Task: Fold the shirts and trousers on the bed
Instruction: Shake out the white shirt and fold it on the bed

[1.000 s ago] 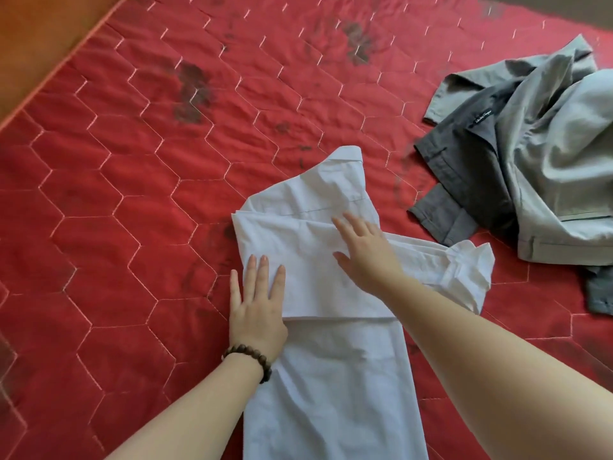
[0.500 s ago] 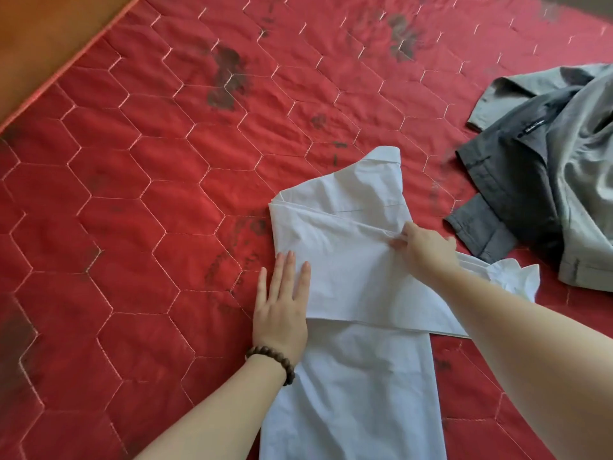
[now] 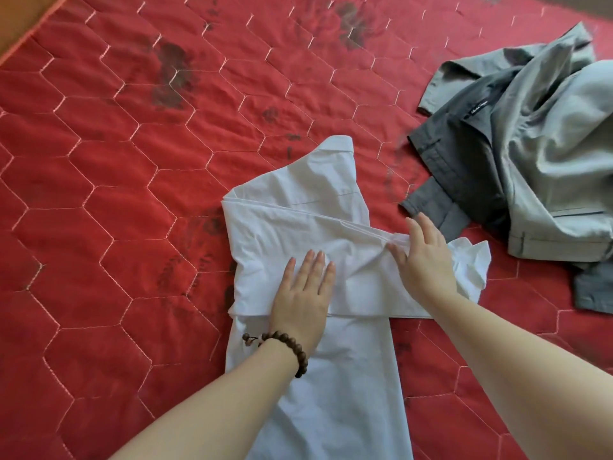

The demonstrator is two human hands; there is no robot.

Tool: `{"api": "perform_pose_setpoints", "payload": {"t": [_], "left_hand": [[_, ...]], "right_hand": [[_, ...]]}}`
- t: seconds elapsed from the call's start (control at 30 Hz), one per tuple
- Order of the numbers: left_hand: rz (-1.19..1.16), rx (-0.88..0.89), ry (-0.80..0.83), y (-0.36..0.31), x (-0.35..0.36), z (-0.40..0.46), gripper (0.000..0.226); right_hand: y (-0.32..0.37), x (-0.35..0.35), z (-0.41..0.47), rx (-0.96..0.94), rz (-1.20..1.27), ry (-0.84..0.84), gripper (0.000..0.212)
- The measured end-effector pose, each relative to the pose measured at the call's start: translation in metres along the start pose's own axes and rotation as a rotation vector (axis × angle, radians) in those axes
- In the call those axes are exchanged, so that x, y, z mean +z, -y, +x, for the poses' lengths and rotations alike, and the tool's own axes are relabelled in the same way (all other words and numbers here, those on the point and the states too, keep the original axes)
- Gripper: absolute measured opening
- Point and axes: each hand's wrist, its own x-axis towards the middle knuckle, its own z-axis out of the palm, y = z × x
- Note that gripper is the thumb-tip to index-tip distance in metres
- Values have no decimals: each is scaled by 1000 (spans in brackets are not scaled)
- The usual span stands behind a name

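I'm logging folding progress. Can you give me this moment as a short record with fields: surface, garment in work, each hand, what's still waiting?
surface: red quilted bedcover
garment in work: white shirt, partly folded, sleeve laid across its body
left hand: flat, pressing the shirt
right hand: pinching the bunched sleeve fabric
waiting: grey clothes pile, unfolded, to the right, apart from the shirt
wrist: bead bracelet on the left
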Motion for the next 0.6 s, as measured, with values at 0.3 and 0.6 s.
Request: {"api": "perform_pose_setpoints", "payload": {"t": [0.3,0.6], "left_hand": [[34,-38,229,-32,4,15,78],[85,57,187,-64,2,24,72]], "right_hand": [[-58,18,-47,-151,-380,-25,53],[-129,-4,-75,28,-468,-42,44]]}}
